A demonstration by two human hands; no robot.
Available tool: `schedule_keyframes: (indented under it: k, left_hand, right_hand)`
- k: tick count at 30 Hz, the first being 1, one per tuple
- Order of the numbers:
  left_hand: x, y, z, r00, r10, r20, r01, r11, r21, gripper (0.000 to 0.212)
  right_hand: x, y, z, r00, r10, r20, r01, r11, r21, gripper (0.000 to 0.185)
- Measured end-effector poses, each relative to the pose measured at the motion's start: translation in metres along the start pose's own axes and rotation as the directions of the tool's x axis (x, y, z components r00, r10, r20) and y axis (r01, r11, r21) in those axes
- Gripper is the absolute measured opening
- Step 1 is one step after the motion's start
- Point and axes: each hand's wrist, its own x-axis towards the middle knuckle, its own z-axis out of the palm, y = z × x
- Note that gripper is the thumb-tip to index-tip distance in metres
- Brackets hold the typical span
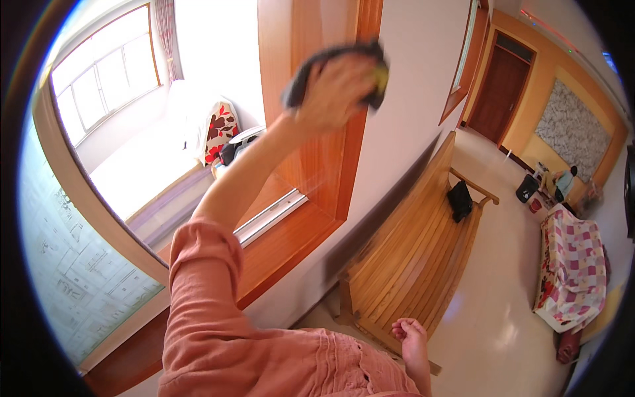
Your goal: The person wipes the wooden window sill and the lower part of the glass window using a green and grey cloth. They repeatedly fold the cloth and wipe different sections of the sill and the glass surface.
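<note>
My left hand (333, 94) is raised and blurred by motion, holding a dark grey cloth (301, 82) that shows a yellow patch at one end. Behind the cloth stands the varnished orange-brown wooden window casing (325, 164); whether the cloth touches it is hard to tell. Along the sill (292, 231) runs a light metal sliding track (270, 216). Low in front of my body, my right hand (412, 337) is loosely curled with nothing visible in it. Beyond its fingers lies the slatted wooden bench (412, 270).
A black bag (460, 201) rests on the bench. Through the opening are a bright room and a floral cushion (222, 128). At right stands a seat with a checked cover (573, 258). Patterned glass (89, 253) is at left. Farther back are a person (564, 182) and a brown door (500, 89).
</note>
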Motion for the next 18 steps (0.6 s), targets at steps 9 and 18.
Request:
schedule_keyframes:
  k: [9,18]
  left_hand:
    - [0.149,-0.066,-0.028,0.865,-0.353,-0.357,0.396,0.917,0.052,0.057]
    - [0.035,0.003,0.026,0.744,-0.52,-0.42,0.525,0.843,-0.113,0.061]
  right_hand:
    - [-0.008,0.002,0.012,0.999,-0.037,-0.017,0.038,0.998,0.05,0.013]
    - [-0.005,0.009,0.001,1.0,0.006,-0.026,-0.006,1.0,0.009,0.014]
